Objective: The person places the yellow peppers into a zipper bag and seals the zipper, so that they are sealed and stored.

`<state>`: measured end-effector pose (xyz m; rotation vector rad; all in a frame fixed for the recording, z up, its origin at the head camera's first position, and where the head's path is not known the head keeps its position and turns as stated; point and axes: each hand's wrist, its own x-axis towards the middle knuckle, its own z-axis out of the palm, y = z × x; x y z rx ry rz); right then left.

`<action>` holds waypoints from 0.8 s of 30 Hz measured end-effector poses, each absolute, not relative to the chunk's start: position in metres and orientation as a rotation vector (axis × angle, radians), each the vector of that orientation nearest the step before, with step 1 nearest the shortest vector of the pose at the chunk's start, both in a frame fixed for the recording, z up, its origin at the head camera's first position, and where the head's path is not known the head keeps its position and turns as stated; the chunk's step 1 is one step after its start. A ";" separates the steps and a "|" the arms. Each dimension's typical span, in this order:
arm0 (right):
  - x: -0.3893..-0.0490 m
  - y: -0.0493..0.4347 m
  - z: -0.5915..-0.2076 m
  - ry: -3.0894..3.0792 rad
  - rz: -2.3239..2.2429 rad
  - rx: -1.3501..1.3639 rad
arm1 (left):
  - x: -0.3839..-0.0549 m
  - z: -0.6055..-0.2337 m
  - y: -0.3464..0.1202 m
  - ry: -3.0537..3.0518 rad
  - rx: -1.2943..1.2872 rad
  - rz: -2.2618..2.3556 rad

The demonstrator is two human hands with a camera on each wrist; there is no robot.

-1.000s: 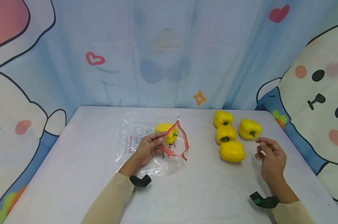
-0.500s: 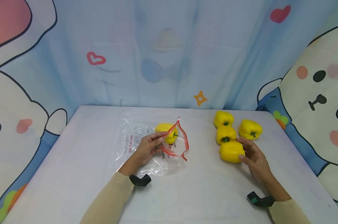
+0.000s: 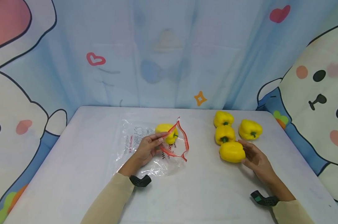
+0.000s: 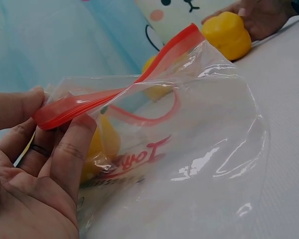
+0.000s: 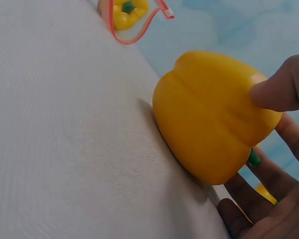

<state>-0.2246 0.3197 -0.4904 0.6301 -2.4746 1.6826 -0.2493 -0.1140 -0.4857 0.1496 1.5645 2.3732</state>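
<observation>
My left hand (image 3: 147, 150) pinches the red zip edge of a clear plastic zip bag (image 3: 160, 166), whose mouth gapes toward the right. Inside the bag lies one yellow bell pepper (image 3: 162, 128), its green stem facing the opening. On the right, my right hand (image 3: 257, 160) grips the nearest yellow bell pepper (image 3: 231, 152) by its right end. The right wrist view shows the thumb (image 5: 281, 89) on that pepper's side, with the other fingers behind it, around the stem end. The pepper sits close over the white tabletop there.
Behind the gripped pepper stand two more yellow bell peppers, a middle one (image 3: 223, 133) and a far one (image 3: 223, 118). Another yellow bell pepper (image 3: 249, 128) lies to their right. A blue cartoon curtain (image 3: 163, 87) hangs beyond the white table (image 3: 202, 193).
My right hand has come left from beside the peppers and taken hold of the nearest one. The middle pepper has shifted very slightly left. My left hand and the bag have stayed still.
</observation>
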 end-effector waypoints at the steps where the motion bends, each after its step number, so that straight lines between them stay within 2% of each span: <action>1: -0.225 0.320 -0.490 -2.482 1.675 0.632 | -0.249 -0.486 -0.114 1.567 0.154 2.373; 24: -0.226 0.321 -0.489 -2.664 1.399 0.525 | -0.249 -0.485 -0.116 1.553 0.159 2.373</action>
